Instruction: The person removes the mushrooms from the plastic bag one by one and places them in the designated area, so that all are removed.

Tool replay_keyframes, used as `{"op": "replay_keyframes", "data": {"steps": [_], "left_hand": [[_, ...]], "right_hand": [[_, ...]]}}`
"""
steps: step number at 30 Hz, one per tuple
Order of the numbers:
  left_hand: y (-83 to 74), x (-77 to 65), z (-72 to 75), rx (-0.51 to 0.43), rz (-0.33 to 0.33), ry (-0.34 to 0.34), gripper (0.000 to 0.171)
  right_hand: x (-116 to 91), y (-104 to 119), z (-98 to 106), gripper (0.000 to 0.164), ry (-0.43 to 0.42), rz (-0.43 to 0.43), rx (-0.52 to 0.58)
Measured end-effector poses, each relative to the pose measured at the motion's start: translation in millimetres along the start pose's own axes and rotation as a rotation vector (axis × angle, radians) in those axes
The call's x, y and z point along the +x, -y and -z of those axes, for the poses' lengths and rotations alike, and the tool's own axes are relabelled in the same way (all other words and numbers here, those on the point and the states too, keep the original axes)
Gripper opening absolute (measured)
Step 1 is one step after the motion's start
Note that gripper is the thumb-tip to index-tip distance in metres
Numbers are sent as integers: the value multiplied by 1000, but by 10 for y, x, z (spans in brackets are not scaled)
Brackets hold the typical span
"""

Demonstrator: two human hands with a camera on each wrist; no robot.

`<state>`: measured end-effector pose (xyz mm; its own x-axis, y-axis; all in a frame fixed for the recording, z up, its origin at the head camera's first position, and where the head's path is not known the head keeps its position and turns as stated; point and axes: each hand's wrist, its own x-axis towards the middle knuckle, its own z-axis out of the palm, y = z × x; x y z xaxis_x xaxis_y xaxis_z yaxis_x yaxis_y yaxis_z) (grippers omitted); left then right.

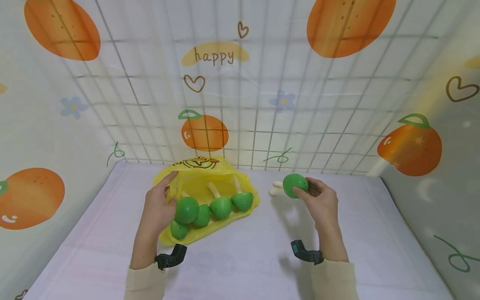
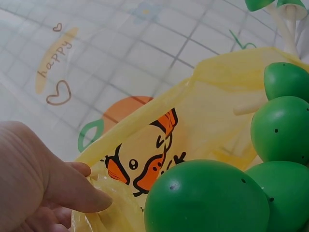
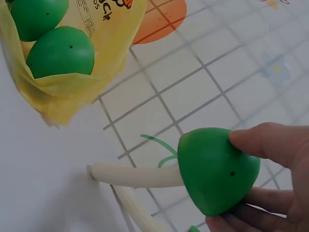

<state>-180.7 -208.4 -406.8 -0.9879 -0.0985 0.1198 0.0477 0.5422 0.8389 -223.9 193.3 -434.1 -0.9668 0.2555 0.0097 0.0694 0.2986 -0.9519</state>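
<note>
A yellow plastic bag [image 1: 208,179] with a duck print lies with its mouth toward me. Several green toy mushrooms [image 1: 221,207] with pale stems lie in it, caps at the opening. My left hand [image 1: 159,206] grips the bag's left edge, the thumb over crumpled plastic [image 2: 118,205] in the left wrist view. To the right of the bag, my right hand [image 1: 322,200] holds another green toy mushroom [image 3: 217,169] by its cap, the stem pointing left. A second pale stem [image 3: 137,208] shows below it; whether that one is held too, I cannot tell.
A pale cloth covers the table [image 1: 232,266]. Behind it stands a wire grid [image 1: 258,125] under a sheer curtain printed with oranges, and printed cloth hangs on both sides. Each wrist wears a black camera band [image 1: 170,257].
</note>
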Motion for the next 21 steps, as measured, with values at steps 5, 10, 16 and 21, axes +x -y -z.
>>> {"op": "replay_keyframes", "data": {"steps": [5,10,16,21], "left_hand": [[-7,-1,2,0,4,-1,73],[-13,-1,1,-19,8,2,73],[-10,0,1,-17,5,2,74],[-8,1,-1,-23,-4,6,74]], "right_hand": [[-13,23,50,68,24,2,-38],[-18,37,95,70,53,3,-94],[-39,40,176,68,97,41,-185],[-40,26,246,69,145,52,-223]]}}
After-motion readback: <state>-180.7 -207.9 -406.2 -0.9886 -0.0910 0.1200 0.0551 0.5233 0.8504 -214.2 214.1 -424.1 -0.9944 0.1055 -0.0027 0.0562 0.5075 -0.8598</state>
